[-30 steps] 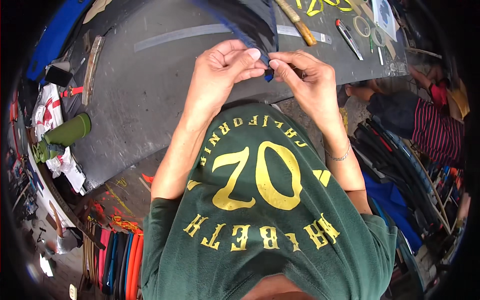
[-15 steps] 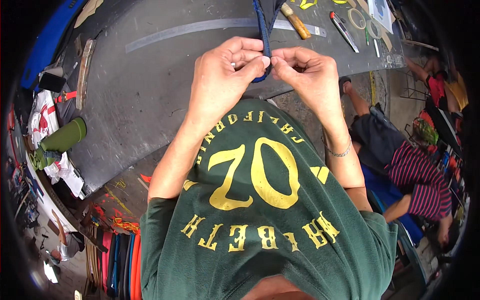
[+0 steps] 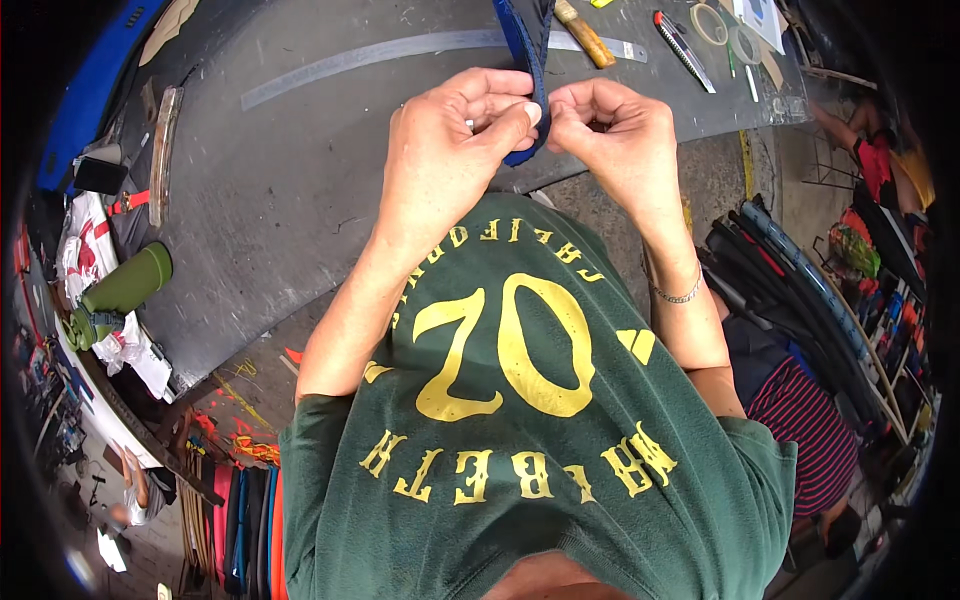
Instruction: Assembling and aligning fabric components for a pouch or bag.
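Note:
My left hand (image 3: 445, 155) is closed on a dark blue fabric strip (image 3: 528, 55), its thumb and fingertips pressed against the edge. The strip runs up past the top of the picture, and its lower end hangs in a fold below my fingertips. Just right of the strip, my right hand (image 3: 630, 140) is in a pinch, with a narrow gap to the fabric. Whatever sits between those fingertips is hidden or too small to make out. Beyond both hands a long metal ruler (image 3: 400, 57) and a wooden-handled tool (image 3: 583, 35) lie on the dark table (image 3: 290, 170).
A red utility knife (image 3: 683, 50) and tape rolls (image 3: 709, 24) lie at the far right of the table. Along the left are a wooden bar (image 3: 164, 160) and a green rolled bundle (image 3: 130, 280). Another person in a striped shirt (image 3: 805, 430) is at the right.
My right fingertips have drawn slightly right, off the strip's edge. My left hand keeps its hold. The striped-shirt person has shifted lower, uncovering dark stacked pieces at the right.

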`<control>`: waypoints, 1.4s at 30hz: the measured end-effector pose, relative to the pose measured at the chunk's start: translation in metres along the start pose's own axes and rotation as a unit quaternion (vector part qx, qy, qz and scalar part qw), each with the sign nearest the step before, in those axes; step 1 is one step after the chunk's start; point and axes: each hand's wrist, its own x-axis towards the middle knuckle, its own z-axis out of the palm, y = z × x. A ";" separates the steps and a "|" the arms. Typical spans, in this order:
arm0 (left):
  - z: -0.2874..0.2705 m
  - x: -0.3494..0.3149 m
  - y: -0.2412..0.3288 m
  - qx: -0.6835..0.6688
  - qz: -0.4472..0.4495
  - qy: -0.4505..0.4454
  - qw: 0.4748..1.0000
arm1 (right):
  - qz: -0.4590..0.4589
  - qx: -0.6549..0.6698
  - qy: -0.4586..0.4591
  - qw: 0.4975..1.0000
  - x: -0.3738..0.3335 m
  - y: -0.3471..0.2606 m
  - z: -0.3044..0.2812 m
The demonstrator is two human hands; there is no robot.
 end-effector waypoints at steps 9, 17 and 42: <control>0.002 0.003 -0.008 -0.032 -0.009 0.001 0.999 | 0.001 0.042 -0.014 0.999 0.001 0.002 -0.002; 0.004 0.006 -0.015 -0.068 0.008 0.030 0.997 | 0.035 0.080 -0.018 0.996 0.003 0.007 -0.006; 0.015 0.012 -0.020 -0.007 0.038 0.072 0.997 | -0.095 -0.110 0.065 0.987 -0.003 0.004 0.004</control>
